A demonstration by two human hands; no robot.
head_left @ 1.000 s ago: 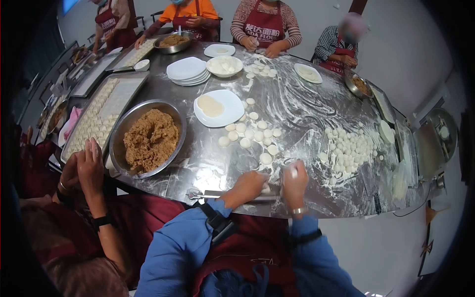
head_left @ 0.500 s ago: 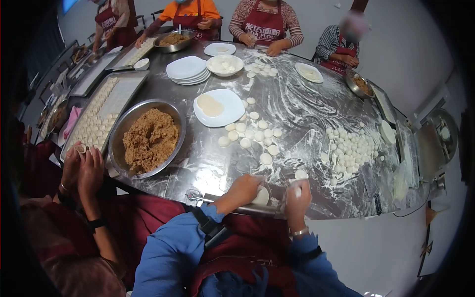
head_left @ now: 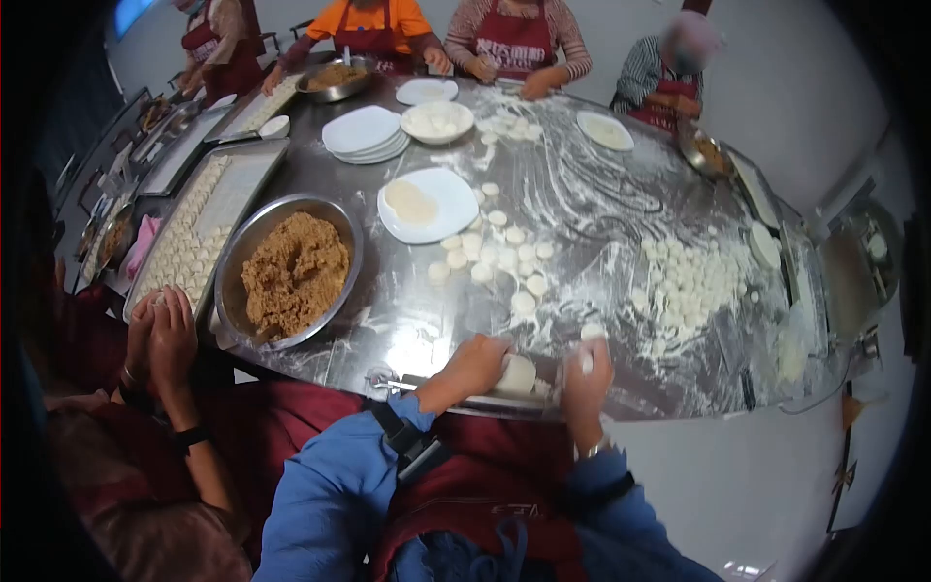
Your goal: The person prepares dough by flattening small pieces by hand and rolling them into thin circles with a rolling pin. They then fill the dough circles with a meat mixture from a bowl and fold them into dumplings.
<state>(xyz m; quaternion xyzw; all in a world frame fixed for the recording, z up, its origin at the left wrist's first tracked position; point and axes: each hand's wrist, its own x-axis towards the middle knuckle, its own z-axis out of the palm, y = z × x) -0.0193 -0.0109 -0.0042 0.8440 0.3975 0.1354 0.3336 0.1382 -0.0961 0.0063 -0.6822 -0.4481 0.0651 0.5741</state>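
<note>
At the table's near edge, my left hand has its fingers closed on the edge of a round dough wrapper. Just to the right, my right hand is curled closed and dusted with flour; what lies inside its grip is hidden. A small floury end shows between the two hands, too blurred to name. A small dough piece lies just beyond my right fingers. Further off are several flattened dough discs and a heap of small dough pieces.
A plate with wrappers and a steel bowl of brown filling stand left. Beyond are stacked plates, a flour bowl and a dumpling tray. A co-worker's hands are at left; others stand across the table.
The wrapper's near part now shows more fully beside my left fingers. Both my hands sit slightly higher in view. The co-worker's hands at left have closed together more.
</note>
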